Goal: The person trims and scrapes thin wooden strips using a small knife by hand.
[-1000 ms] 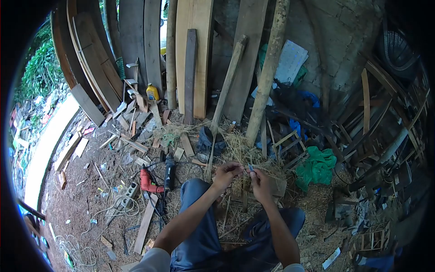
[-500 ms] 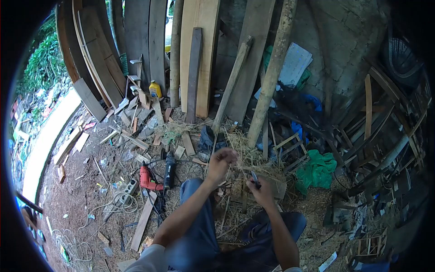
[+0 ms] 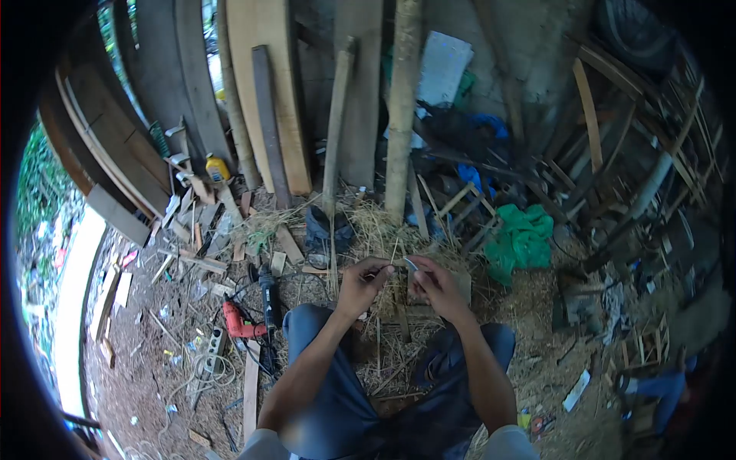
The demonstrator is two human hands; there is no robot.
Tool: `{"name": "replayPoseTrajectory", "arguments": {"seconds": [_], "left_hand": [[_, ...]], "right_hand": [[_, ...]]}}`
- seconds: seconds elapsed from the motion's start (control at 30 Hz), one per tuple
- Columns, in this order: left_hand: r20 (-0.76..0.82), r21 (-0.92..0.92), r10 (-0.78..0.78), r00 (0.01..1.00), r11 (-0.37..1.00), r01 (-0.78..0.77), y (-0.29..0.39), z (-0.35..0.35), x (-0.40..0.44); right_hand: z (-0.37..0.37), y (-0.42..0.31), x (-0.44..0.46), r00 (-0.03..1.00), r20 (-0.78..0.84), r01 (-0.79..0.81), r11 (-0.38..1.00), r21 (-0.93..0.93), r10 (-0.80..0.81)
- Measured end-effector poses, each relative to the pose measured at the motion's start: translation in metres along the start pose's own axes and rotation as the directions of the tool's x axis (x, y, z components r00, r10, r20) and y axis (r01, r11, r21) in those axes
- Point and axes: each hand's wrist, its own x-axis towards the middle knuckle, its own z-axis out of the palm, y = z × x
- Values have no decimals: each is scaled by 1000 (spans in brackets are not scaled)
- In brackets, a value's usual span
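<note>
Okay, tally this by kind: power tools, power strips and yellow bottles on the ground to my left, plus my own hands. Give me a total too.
Power tools: 2, a red tool and a dark tool
Power strips: 1 white strip
Bottles: 1 yellow bottle
Hands: 2, left hand and right hand
Total: 6

Narrow gap between left hand (image 3: 360,290) and right hand (image 3: 438,290), pole (image 3: 402,107) beyond; green bag (image 3: 521,241) obstructing the right side
</note>
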Motion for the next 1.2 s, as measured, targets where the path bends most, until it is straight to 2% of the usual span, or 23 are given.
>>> {"name": "replayPoseTrajectory", "arguments": {"seconds": [0.03, 0.07, 0.13, 0.17, 0.23, 0.33, 0.47, 0.57, 0.63, 0.67, 0.73, 0.77, 0.8, 0.83, 0.87, 0.93, 0.97, 1.07, 1.13, 1.2], "left_hand": [[43, 114, 18, 999, 993, -23, 1, 3, -1], [68, 118, 13, 998, 993, -21, 2, 7, -1], [100, 212, 145, 984, 964, -164, 2, 11, -1], [117, 217, 141, 983, 962, -164, 1, 13, -1], [117, 250, 278, 953, 921, -299, 0, 16, 0], [143, 333, 291, 946, 886, -323, 5, 18, -2], [162, 345, 260, 952, 889, -302, 11, 20, -2], [166, 320, 222, 961, 909, -266, 6, 18, -2], [205, 264, 121, 971, 949, -174, 1, 15, -10], [204, 268, 124, 971, 947, -178, -5, 15, -12], [174, 78, -40, 984, 997, 27, -15, 12, -10], [169, 83, -36, 985, 996, 22, -20, 10, -7], [187, 10, -87, 979, 996, 86, -21, 8, -4], [212, -61, -139, 967, 986, 155, -21, 8, -3], [219, -58, -144, 965, 985, 160, -22, 8, -2], [250, -69, -33, 968, 996, 52, -22, 8, -1], [256, -63, -34, 966, 997, 52, -22, 8, -1], [249, -39, -88, 964, 994, 101, -13, 9, -3], [267, -100, -220, 938, 962, 254, 0, 12, -4], [266, -85, -199, 943, 970, 228, -4, 12, -4]], "right_hand": [[1, -3, -1, 1000, -18, 20, 997, 71, -19], [2, -7, -1, 999, -42, 15, 997, 79, -12], [1, -13, -1, 993, -43, -103, 991, 90, 107], [-1, -12, 0, 992, -57, -104, 989, 103, 110], [-3, -8, 2, 996, 18, -91, 994, 57, 90], [-7, 3, 4, 988, -1, -149, 969, 197, 152], [-12, 8, 5, 986, -36, -152, 961, 232, 164], [-25, 7, 10, 965, -132, -208, 969, 132, 225], [-51, 11, 16, 902, -397, -118, 982, 150, 169], [-56, 14, 15, 903, -397, -112, 982, 152, 164], [-58, 10, 17, 950, -294, -48, 982, 184, 101], [-49, 11, 12, 962, -218, -133, 978, 161, 167], [-34, 5, 6, 962, -217, -130, 978, 163, 164], [-17, -2, 0, 976, -118, -158, 970, 187, 181], [-7, -4, -4, 980, -20, -189, 959, 209, 198], [0, 7, -1, 987, -9, -154, 959, 238, 161], [1, 12, 3, 994, 5, -111, 959, 262, 114], [-8, 14, 5, 987, 44, -162, 956, 246, 156], [-12, 17, 8, 985, 33, -172, 956, 236, 169], [-16, 16, 9, 983, 26, -184, 957, 224, 183]]}}
